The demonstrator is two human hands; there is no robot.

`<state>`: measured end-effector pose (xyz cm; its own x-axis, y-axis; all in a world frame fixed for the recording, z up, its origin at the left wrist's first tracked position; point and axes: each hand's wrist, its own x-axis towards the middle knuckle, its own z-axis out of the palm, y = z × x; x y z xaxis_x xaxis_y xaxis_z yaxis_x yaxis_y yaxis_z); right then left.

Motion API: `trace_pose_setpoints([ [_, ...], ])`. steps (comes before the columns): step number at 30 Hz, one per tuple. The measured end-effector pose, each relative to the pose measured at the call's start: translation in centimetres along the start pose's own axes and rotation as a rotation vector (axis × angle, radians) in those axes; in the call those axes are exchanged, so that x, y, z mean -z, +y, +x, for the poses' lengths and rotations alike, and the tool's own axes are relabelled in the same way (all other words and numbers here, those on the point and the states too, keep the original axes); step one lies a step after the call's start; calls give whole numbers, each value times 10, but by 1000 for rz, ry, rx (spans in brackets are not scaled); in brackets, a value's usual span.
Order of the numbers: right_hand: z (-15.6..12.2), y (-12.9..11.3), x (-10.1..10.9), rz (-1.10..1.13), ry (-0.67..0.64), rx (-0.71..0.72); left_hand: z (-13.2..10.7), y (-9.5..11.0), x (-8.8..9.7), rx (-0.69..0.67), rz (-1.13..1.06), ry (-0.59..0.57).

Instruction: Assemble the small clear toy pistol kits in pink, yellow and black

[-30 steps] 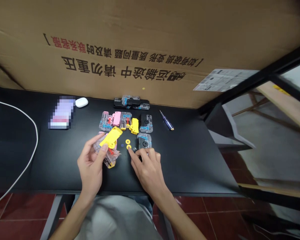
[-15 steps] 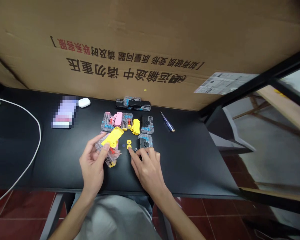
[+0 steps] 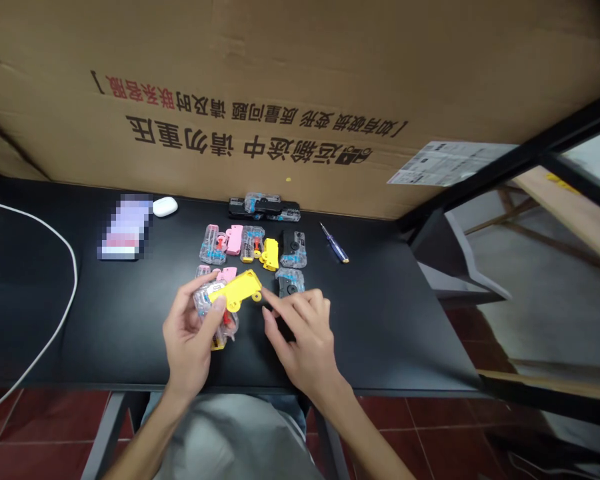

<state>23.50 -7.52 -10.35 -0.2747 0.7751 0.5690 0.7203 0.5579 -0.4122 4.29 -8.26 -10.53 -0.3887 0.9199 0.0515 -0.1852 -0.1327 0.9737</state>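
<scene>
My left hand (image 3: 190, 337) is closed around a clear plastic toy casing (image 3: 203, 303) with blue, red and yellow parts inside. Its thumb also presses a yellow plastic cover (image 3: 243, 287) over the casing. My right hand (image 3: 305, 337) has its thumb and index finger apart, with the index fingertip close to the cover's right end; whether they touch, I cannot tell. Just below that end shows a small yellow ring (image 3: 257, 297). A pink cover (image 3: 227, 274) lies partly hidden behind the held pieces. Beyond my right fingers is a clear-and-black casing (image 3: 290, 281).
Farther back lie a clear casing (image 3: 213, 245), a pink cover (image 3: 235, 240), a yellow cover (image 3: 271, 253) and a black-and-clear casing (image 3: 293, 248). More casings (image 3: 265, 205) are stacked by the cardboard (image 3: 260, 53). A screwdriver (image 3: 335, 243), phone (image 3: 125, 227), white case (image 3: 165, 207) and cable (image 3: 75, 267) surround them.
My left hand has brought the yellow cover rightward and lower, over the spot of the loose yellow rings. The right index finger has lifted off a ring and moved up to the cover's end.
</scene>
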Motion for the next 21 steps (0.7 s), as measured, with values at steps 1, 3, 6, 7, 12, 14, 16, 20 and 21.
trace_pose_setpoints([
  [1, 3, -2, 4, 95, 3, -28, -1, 2, -1, -10, 13, 0],
  [3, 10, -5, 10, 237, -11, -48, -1, 4, -1, -2, 24, -25],
  [6, 18, -4, 15, 198, -57, 28, -2, 4, -1, 47, 42, -91],
  [7, 20, -3, 16, 147, -80, 62, -2, 4, 0, 65, 50, -111],
  [12, 23, 5, 13, 24, -156, 181, -1, 4, 0, 119, 55, -166],
  [14, 21, 7, 11, -1, -145, 219, 0, 5, 0, 129, 46, -175],
  [16, 19, 7, 9, -25, -139, 241, 1, 6, 0, 142, 35, -178],
  [20, 17, 7, 4, -8, -130, 235, 2, 6, 0, 167, 16, -152],
  [21, 17, 6, 3, 3, -124, 225, 2, 6, 0, 168, 10, -140],
])
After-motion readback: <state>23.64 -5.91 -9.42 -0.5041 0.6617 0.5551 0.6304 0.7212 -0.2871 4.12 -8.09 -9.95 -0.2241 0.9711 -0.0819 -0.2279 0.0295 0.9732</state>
